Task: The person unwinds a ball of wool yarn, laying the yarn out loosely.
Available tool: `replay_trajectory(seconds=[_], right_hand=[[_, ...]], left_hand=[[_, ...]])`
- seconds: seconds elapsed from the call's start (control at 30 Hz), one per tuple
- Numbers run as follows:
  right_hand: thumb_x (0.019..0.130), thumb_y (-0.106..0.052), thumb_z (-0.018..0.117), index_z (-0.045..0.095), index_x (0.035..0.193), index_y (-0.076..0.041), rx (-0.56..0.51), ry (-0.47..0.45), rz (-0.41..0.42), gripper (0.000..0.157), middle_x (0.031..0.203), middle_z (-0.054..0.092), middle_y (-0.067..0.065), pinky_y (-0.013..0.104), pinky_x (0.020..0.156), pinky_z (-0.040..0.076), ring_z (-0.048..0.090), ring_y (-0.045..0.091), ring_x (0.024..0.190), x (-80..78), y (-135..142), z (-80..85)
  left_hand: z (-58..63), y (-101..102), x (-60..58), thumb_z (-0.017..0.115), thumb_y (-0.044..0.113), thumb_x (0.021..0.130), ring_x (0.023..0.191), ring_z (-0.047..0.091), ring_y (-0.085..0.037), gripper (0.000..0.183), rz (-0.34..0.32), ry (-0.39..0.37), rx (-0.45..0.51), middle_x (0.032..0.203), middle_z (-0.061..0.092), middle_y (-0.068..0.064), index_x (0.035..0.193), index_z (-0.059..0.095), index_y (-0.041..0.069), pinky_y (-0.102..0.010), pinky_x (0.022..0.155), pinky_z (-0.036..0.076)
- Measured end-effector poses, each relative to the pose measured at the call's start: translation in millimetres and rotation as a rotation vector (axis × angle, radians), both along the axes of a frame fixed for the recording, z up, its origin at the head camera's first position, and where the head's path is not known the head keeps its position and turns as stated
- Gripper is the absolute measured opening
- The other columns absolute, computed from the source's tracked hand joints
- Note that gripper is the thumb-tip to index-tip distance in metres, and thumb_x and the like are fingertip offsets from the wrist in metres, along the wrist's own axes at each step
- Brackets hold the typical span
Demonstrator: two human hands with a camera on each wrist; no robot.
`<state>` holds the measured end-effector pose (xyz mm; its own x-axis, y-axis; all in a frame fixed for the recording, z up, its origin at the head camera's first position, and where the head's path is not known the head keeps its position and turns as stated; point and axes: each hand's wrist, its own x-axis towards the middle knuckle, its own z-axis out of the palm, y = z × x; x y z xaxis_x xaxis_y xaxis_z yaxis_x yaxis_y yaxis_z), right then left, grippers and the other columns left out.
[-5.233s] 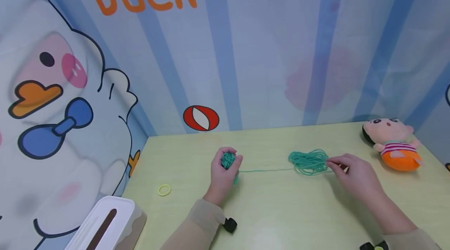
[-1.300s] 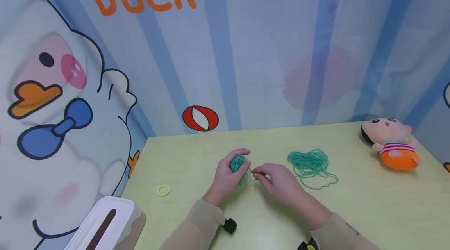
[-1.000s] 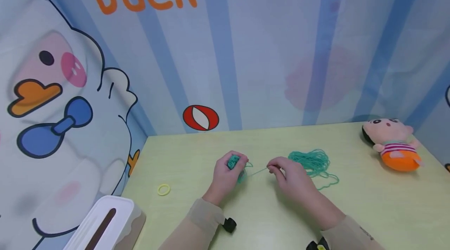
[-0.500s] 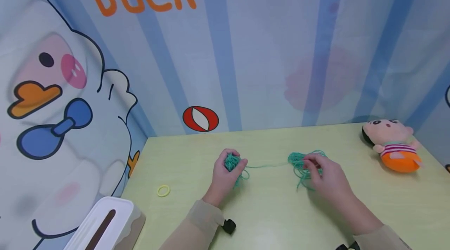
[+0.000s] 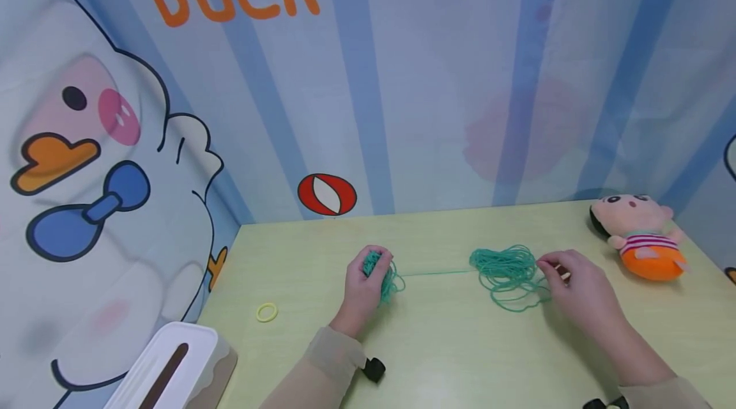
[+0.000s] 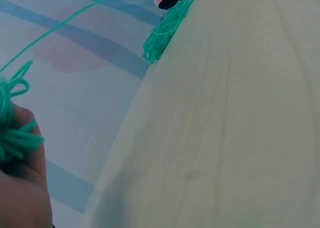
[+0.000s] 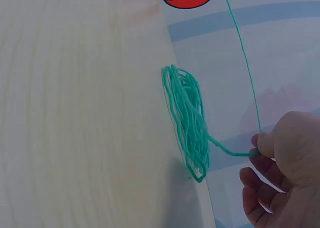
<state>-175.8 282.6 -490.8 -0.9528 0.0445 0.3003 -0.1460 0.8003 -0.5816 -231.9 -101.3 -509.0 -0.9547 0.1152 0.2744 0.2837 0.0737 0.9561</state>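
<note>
My left hand (image 5: 361, 294) grips a small bundle of green yarn (image 5: 372, 263), with loose loops hanging past the thumb. In the left wrist view the same bundle (image 6: 12, 130) shows at the left edge, fingers curled round it. My right hand (image 5: 581, 291) pinches a yarn strand between thumb and forefinger. From the left hand's bundle a taut strand (image 7: 243, 50) runs to that pinch, seen in the right wrist view, and another length leads down to a loose skein of green yarn (image 5: 506, 268). This skein lies on the table just left of the right hand.
A plush doll (image 5: 641, 236) in orange shorts lies at the table's back right. A yellow ring (image 5: 267, 312) sits left of the left hand. At the front left stands a white slotted box (image 5: 190, 358). A printed curtain (image 5: 425, 89) rises along the table's back edge.
My right hand came in close to the left hand's bundle, then swung back right past the skein, drawing the strand taut. The left hand has stayed nearly in place.
</note>
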Motion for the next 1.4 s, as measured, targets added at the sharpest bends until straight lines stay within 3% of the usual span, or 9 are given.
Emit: replay_trajectory(seconds=[0.2,0.5,0.6,0.7,0.8,0.87,1.1,1.23,1.4], right_hand=[[0.108,-0.019,0.07,0.079,0.118,-0.001,0.054,-0.086,-0.053,0.023,0.106,0.078,0.019,0.035,0.072,0.05,0.066,0.028,0.086,-3.7,13,-8.6],[0.105,-0.023,0.072,0.08,0.116,-0.004,0.086,-0.277,-0.022,0.023,0.101,0.08,0.011,0.042,0.076,0.055,0.069,0.025,0.087,-10.0,13,-10.6],[0.105,-0.023,0.072,0.08,0.115,-0.003,0.088,-0.221,-0.029,0.024,0.103,0.079,0.014,0.047,0.077,0.056,0.07,0.028,0.088,-9.3,4,-11.8],[0.104,-0.02,0.072,0.079,0.115,-0.001,0.067,-0.047,-0.026,0.023,0.106,0.076,0.017,0.047,0.076,0.057,0.07,0.031,0.089,-6.6,-15,-10.6],[0.103,-0.015,0.074,0.08,0.114,-0.003,0.028,0.163,0.05,0.017,0.106,0.077,0.012,0.048,0.076,0.061,0.072,0.029,0.091,-4.8,-47,-9.2],[0.103,-0.014,0.075,0.08,0.117,-0.005,0.003,0.236,0.137,0.017,0.111,0.079,0.009,0.051,0.083,0.064,0.076,0.03,0.098,-4.8,-72,-10.8],[0.106,-0.023,0.074,0.069,0.144,-0.008,-0.067,0.131,0.373,0.041,0.138,0.078,0.006,0.053,0.109,0.06,0.073,0.032,0.132,-3.5,-156,-14.1],[0.105,-0.02,0.076,0.074,0.138,-0.007,-0.05,0.093,0.388,0.035,0.124,0.083,0.004,0.049,0.102,0.063,0.079,0.028,0.119,-3.7,-179,-15.0],[0.101,-0.011,0.079,0.084,0.112,-0.012,-0.045,0.171,0.321,0.012,0.102,0.084,-0.002,0.039,0.087,0.066,0.08,0.017,0.098,-4.3,-176,-20.1]], left_hand=[[-0.1,1,0.4,0.061,0.027,0.114,0.071,0.058,-0.011,0.022,-0.022,-0.004,0.017,0.084,0.062,-0.003,0.111,0.063,0.005,-0.022,0.07,0.052],[-0.7,3,0.5,0.066,0.027,0.112,0.095,0.059,-0.02,0.015,-0.03,-0.027,-0.042,0.105,0.063,-0.002,0.122,0.062,0.016,-0.025,0.084,0.054],[-1.1,4,0.7,0.065,0.026,0.112,0.094,0.059,-0.019,0.016,-0.055,-0.025,-0.047,0.105,0.062,-0.001,0.124,0.061,0.016,-0.026,0.084,0.054],[-0.9,4,0.9,0.064,0.027,0.113,0.091,0.059,-0.017,0.018,-0.071,-0.021,-0.053,0.102,0.061,-0.001,0.125,0.06,0.014,-0.025,0.084,0.054],[-0.1,4,1.2,0.062,0.029,0.114,0.092,0.059,-0.017,0.021,-0.074,-0.03,-0.062,0.102,0.061,-0.001,0.127,0.059,0.013,-0.026,0.085,0.054],[0.1,4,1.2,0.062,0.03,0.114,0.095,0.059,-0.018,0.022,-0.078,-0.037,-0.063,0.104,0.061,-0.002,0.128,0.059,0.014,-0.026,0.088,0.054],[-2.2,4,0.8,0.064,0.026,0.113,0.099,0.061,-0.018,0.024,-0.103,-0.015,-0.055,0.112,0.065,-0.004,0.131,0.06,0.011,-0.026,0.09,0.055],[-1.6,4,0.3,0.066,0.023,0.112,0.093,0.062,-0.014,0.022,-0.111,0.007,-0.057,0.115,0.068,-0.009,0.129,0.064,0.01,-0.024,0.086,0.056],[1.2,4,0.3,0.07,0.024,0.11,0.102,0.064,-0.015,0.031,-0.108,0.012,-0.089,0.126,0.069,-0.023,0.135,0.065,0.006,-0.024,0.096,0.055]])
